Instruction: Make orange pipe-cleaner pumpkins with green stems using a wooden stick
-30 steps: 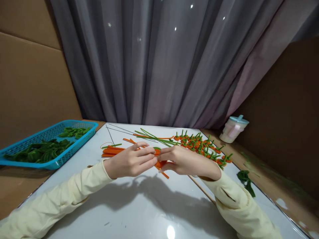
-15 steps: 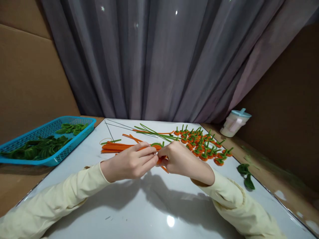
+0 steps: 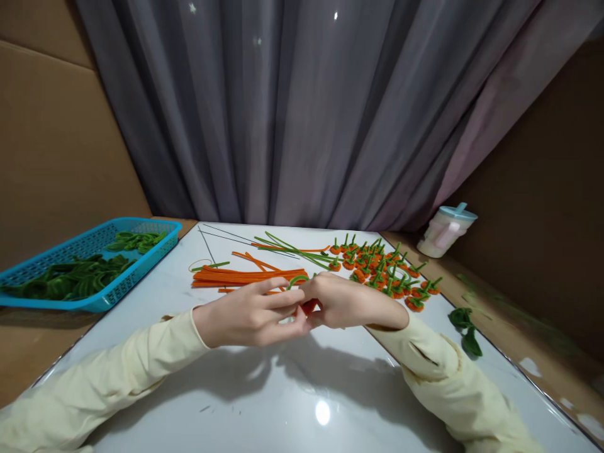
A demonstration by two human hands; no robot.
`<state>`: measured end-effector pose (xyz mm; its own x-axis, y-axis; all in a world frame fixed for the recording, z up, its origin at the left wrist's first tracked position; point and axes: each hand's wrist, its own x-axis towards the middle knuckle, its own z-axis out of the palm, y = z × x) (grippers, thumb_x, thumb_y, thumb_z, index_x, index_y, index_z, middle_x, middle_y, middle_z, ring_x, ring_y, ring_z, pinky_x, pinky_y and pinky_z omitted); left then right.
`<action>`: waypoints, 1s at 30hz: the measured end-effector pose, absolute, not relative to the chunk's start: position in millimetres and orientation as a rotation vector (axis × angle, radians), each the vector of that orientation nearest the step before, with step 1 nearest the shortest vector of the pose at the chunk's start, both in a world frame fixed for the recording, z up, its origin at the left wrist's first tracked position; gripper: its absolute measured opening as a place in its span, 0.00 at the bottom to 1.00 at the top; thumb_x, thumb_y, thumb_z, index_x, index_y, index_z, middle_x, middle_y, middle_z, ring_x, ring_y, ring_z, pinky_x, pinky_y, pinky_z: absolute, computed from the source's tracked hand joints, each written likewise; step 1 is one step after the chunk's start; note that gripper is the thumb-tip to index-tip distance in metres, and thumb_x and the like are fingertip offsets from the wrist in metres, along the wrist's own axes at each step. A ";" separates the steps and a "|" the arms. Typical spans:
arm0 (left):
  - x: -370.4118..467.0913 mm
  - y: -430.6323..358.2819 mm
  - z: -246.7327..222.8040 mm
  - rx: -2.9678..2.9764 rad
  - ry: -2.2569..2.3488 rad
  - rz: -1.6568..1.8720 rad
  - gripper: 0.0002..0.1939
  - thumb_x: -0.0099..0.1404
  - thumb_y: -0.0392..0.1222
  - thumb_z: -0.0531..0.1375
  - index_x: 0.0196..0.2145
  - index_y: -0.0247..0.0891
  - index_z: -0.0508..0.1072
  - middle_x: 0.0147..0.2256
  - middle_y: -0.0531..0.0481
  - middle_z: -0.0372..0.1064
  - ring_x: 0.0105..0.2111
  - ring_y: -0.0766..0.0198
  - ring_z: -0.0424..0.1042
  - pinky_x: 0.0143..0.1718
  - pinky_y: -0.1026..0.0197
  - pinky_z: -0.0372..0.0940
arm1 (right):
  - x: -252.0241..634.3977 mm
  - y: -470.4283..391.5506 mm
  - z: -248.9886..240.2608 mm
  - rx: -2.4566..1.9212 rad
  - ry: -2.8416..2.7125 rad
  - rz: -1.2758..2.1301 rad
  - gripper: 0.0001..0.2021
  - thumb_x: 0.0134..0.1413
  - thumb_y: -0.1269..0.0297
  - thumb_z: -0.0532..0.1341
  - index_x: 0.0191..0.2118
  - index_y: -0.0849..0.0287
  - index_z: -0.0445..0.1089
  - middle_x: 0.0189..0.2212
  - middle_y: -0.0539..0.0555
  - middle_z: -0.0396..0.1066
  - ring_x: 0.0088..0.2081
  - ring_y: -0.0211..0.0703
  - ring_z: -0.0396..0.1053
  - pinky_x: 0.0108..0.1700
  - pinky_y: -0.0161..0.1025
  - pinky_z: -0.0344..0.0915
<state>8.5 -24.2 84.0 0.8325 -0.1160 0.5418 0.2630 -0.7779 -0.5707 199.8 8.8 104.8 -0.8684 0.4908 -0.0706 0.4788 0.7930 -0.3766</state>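
Observation:
My left hand (image 3: 257, 313) and my right hand (image 3: 346, 302) meet over the middle of the white table. Between their fingertips shows a small orange pipe-cleaner piece (image 3: 309, 306), mostly covered by the fingers. The right fingers are pinched on it, and the left thumb and fingertips close on its near side. A curved green pipe cleaner (image 3: 296, 280) rises just behind the fingers; whether it joins the orange piece I cannot tell. Behind my left hand lies a bundle of orange pipe cleaners (image 3: 226, 275).
Several small orange pieces with green stems (image 3: 377, 267) stand at the back right. Loose green pipe cleaners (image 3: 283, 244) lie at the back. A blue basket (image 3: 101, 302) at left holds green coils. Green leaf shapes (image 3: 465, 330) and a lidded cup (image 3: 447, 233) are at right.
The left thumb and fingers have spread apart a little and reach further right beneath the right fingers. More of the orange piece shows between the hands.

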 end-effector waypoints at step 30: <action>-4.9 7.8 77.1 -3.306 -1.027 -0.941 0.17 0.69 0.48 0.47 0.28 0.36 0.65 0.26 0.53 0.62 0.26 0.68 0.62 0.30 0.66 0.57 | 199.0 21.8 96.7 -1.012 -2.567 1.363 0.13 0.46 0.61 0.65 0.23 0.61 0.61 0.13 0.41 0.61 0.08 0.28 0.56 0.15 0.28 0.53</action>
